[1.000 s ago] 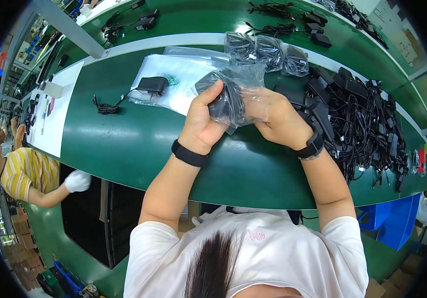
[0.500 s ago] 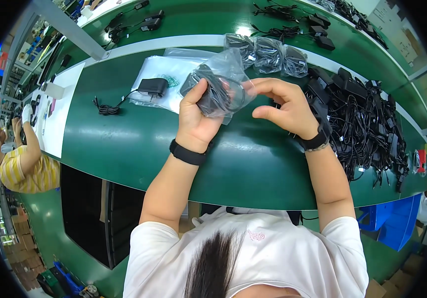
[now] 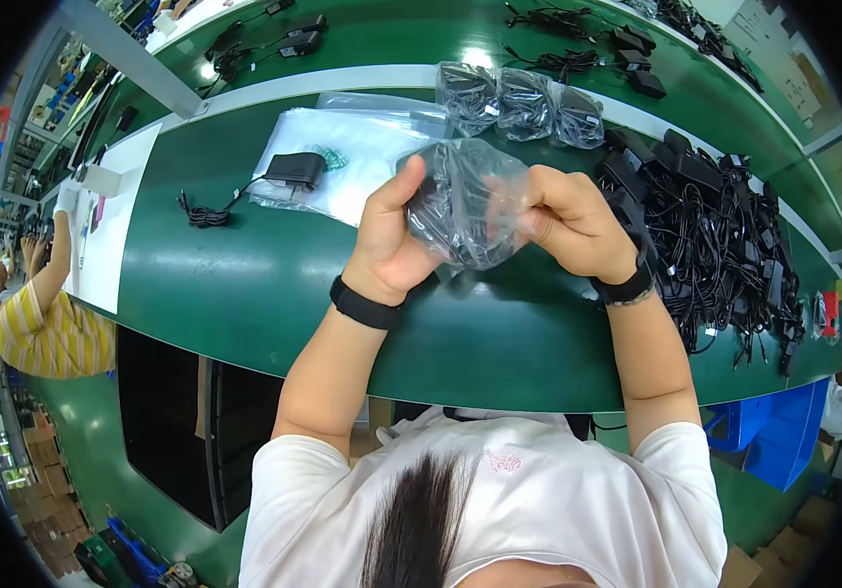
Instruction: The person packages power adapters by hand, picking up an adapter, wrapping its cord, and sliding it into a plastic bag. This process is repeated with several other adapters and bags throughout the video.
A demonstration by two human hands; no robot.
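A clear plastic bag [image 3: 465, 201] with a black power adapter and its coiled cable inside is held above the green table. My left hand [image 3: 392, 235] grips the bag's left side, thumb on top. At the right, my right hand [image 3: 578, 220] pinches the bag's loose end, fingers closed on the plastic. Left of the hands, a loose power adapter [image 3: 294, 171] rests on a stack of clear plastic bags [image 3: 343, 147], its cable bundled on the table. Behind the hands stand three bagged adapters [image 3: 522, 103] in a row.
A large pile of black adapters and cables [image 3: 720, 235] covers the table's right side. More adapters [image 3: 637, 64] lie on the green conveyor [image 3: 392, 39] behind a pale rail. A co-worker in a yellow striped top [image 3: 53, 333] works at far left. A blue bin [image 3: 784, 436] stands lower right.
The bagged adapter has shifted right and turned between my hands. My right hand has gone from spread fingers to a pinch on the bag's end.
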